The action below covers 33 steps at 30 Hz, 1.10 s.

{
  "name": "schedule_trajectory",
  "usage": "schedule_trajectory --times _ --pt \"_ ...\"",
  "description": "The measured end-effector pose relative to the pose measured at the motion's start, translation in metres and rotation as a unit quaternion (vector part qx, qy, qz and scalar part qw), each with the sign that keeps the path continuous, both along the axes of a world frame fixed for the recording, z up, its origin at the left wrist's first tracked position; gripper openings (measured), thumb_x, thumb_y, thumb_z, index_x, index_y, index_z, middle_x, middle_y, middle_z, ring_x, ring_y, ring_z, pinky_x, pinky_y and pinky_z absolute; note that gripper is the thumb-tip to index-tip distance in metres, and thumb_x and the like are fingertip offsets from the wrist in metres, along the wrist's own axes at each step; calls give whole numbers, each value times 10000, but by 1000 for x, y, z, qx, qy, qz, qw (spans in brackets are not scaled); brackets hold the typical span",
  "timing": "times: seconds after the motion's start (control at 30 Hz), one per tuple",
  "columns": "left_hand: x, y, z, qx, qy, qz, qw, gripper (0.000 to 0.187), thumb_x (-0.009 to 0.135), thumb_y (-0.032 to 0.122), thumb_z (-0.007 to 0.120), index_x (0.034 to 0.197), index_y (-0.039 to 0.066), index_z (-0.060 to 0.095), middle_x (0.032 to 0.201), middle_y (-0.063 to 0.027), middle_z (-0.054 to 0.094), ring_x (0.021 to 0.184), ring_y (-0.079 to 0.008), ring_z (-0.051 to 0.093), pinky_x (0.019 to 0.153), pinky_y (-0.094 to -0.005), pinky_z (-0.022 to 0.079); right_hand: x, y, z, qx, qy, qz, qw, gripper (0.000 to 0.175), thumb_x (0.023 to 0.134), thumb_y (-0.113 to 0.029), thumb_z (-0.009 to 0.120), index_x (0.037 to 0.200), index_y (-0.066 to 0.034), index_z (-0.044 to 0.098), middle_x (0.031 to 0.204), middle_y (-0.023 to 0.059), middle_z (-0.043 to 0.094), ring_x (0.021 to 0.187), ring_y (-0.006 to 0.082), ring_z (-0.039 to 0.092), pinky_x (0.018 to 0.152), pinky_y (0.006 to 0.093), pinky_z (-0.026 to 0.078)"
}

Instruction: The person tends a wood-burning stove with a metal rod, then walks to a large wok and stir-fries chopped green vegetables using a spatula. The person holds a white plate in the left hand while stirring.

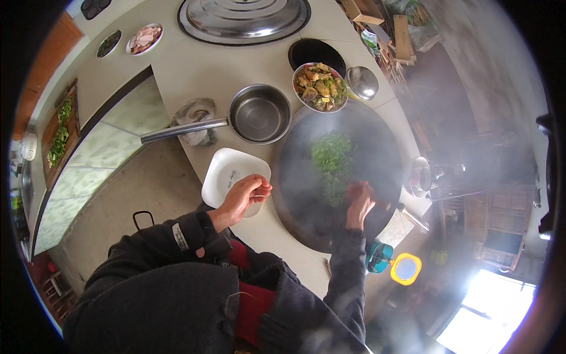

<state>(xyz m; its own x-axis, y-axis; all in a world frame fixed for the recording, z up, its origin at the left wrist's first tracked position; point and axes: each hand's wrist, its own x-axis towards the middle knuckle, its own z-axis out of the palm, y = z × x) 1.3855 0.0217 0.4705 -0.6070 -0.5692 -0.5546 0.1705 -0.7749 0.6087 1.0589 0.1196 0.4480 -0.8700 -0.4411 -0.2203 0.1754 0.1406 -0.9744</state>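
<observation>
Steam rises from a large dark wok (300, 212) set into the tiled counter, with chopped green leaves (331, 152) in its middle. Over the wok's right part is my right hand (360, 199), blurred; its fingers are curled around what seems to be a utensil handle, too unclear to name. My left hand (250, 192) is raised over the edge of a white dish (221, 170), fingers bent and loosely parted, holding nothing. Left of the wok's upper rim sits a metal saucepan (260, 114) with a long handle. A bowl of cooked food (320, 87) stands at the wok's far edge.
A large metal lid (245, 20) lies at the far side. Bowls of sliced meat (145, 39) and dark greens (108, 44) stand at upper left. Cut greens lie on a wooden board (70, 104). A metal ladle bowl (362, 83), a teal container (379, 256) and firewood (402, 37) are rightward.
</observation>
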Motion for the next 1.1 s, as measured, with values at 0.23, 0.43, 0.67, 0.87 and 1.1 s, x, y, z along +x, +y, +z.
schedule_trajectory --times 0.23,0.43,0.67,0.87,1.1 --pt "0 0 2 -2 -1 3 1000 202 992 262 425 947 142 581 1002 6 610 920 -92 563 837 -267 442 -21 -35 -7 -16 148 19 989 219 876 -184 581 903 29 624 806 90 634 703 169 637 652 283 543" --pt "-6 -1 -1 0 5 -20 1000 201 989 270 429 944 146 581 1013 8 610 926 -96 566 835 -268 442 -35 76 34 129 66 95 985 217 867 -167 595 937 36 628 828 98 653 638 163 639 564 262 533" --pt "-10 0 -3 8 4 -28 1000 203 989 276 433 944 136 572 1016 2 611 920 -100 567 822 -270 447 -47 123 27 173 53 114 977 180 849 -150 613 903 21 622 749 64 619 601 161 628 504 236 505" --pt "-4 -1 1 0 -1 -16 1000 196 1000 279 428 939 146 558 1003 9 603 918 -97 562 844 -277 436 -32 2 -19 83 142 48 985 180 858 -153 604 869 27 613 817 119 641 607 182 627 562 274 536" --pt "-1 1 1 1 10 0 1000 211 991 279 431 951 133 579 1011 -3 613 922 -98 561 839 -272 437 -32 -42 21 -22 116 20 993 207 855 -152 583 880 52 610 822 124 648 690 200 655 619 294 554"
